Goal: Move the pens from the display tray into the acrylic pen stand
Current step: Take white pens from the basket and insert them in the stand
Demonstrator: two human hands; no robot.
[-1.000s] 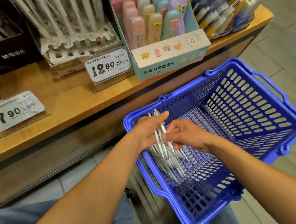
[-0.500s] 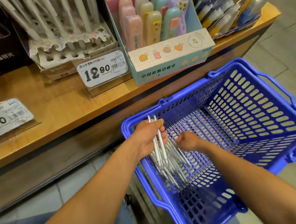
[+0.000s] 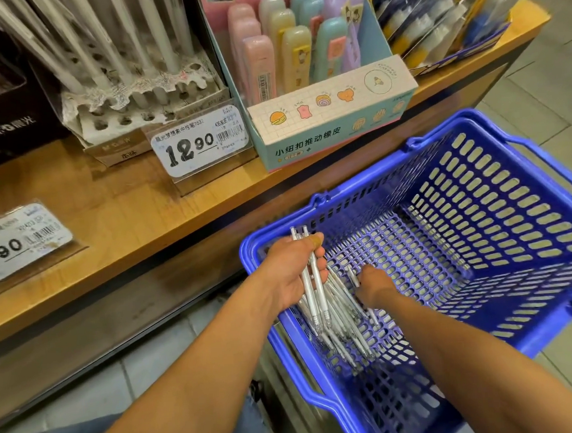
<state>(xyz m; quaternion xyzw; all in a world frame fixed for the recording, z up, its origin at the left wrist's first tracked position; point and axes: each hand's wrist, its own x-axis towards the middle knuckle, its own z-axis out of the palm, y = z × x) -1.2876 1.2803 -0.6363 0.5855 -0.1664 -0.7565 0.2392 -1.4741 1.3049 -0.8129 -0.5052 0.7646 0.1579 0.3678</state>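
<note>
both bare forearms are reaching forward and down from the bottom of the frame, converging. the left hand (image 3: 293, 271) is curling its fingers around a bundle of white pens (image 3: 312, 291), thumb lying across the top, palm turned inward. the right hand (image 3: 372, 286) is sitting lower and just beside it, knuckles up, fingers bending downward and pinching 1 pen from above.

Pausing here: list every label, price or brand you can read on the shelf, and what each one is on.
"12.90": price tag below the white pen display; its small print and barcode are blurred.
"7 90", cut off at the left: price tag at the shelf's left edge.
"M&G": black box.
"小纽扣推动橡皮": eraser box.
Pens in the basket: no readable print.
</note>
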